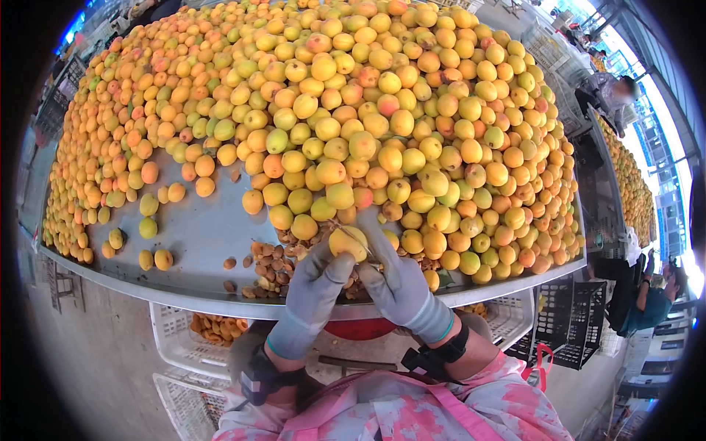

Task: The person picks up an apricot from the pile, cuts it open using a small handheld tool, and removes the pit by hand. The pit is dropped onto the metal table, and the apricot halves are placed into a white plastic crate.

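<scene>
A yellow apricot is gripped in the gloved fingers of my left hand, just above the table's front edge. My right hand, also in a grey glove, is closed against the apricot's right side. A thin, dark, narrow thing shows by the right fingertips; its kind is too small to make out. Brown apricot pits lie in a heap beside my left hand, and partly behind both hands. A large pile of whole apricots spreads beyond them.
The metal table has a raised front rim. Below it stand white crates, one with halved apricots, and black crates on the right. Other people are at the right, near another apricot-covered table.
</scene>
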`<control>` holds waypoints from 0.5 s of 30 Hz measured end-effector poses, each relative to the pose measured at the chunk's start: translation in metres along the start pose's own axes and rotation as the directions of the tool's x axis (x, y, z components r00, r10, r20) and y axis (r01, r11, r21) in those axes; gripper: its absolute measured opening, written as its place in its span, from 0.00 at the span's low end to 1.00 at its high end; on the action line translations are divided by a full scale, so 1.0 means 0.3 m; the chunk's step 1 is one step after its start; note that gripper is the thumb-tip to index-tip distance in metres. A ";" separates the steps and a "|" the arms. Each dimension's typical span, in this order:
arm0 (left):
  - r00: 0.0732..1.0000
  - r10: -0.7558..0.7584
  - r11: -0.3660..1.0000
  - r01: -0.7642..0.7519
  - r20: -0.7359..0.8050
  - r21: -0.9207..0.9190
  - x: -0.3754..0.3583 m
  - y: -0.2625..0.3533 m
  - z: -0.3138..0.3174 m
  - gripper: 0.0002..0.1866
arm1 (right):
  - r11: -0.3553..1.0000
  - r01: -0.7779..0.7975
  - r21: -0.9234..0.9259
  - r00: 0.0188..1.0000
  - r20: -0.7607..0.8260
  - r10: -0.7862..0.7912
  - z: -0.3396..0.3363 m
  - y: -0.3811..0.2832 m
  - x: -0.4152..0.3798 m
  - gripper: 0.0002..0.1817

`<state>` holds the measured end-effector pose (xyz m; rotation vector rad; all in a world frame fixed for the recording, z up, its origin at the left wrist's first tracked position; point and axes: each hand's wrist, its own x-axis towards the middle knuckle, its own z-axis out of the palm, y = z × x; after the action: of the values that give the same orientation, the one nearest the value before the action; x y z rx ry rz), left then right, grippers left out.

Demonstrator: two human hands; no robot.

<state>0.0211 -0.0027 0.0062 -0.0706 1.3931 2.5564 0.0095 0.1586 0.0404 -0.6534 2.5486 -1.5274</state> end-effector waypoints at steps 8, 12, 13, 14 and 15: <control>0.945 0.235 0.634 -0.327 0.228 0.701 0.020 0.086 -0.044 0.28 | 0.974 -0.092 -0.205 0.972 0.194 0.132 -0.029 0.016 -0.005 0.36; 0.985 0.171 0.965 -0.171 0.020 0.199 0.019 0.053 0.012 0.27 | 0.999 0.027 -0.037 0.999 0.034 -0.026 0.010 0.015 0.000 0.36; 0.984 0.176 0.984 -0.176 -0.017 0.039 0.022 0.046 0.019 0.26 | 0.999 0.038 -0.026 0.999 -0.001 -0.038 0.019 0.022 -0.004 0.36; 0.984 0.176 0.984 -0.176 -0.013 0.038 0.021 0.036 0.015 0.26 | 0.999 0.049 -0.018 0.998 -0.038 -0.050 0.022 0.026 -0.006 0.36; 0.998 0.056 0.996 -0.058 -0.020 -0.073 0.014 0.023 0.006 0.26 | 0.999 0.050 -0.019 0.998 -0.037 -0.051 0.020 0.026 -0.006 0.36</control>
<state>0.0158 -0.0040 0.0121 -0.0675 1.3249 2.6602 0.0104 0.1576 0.0305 -0.7027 2.5955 -1.5485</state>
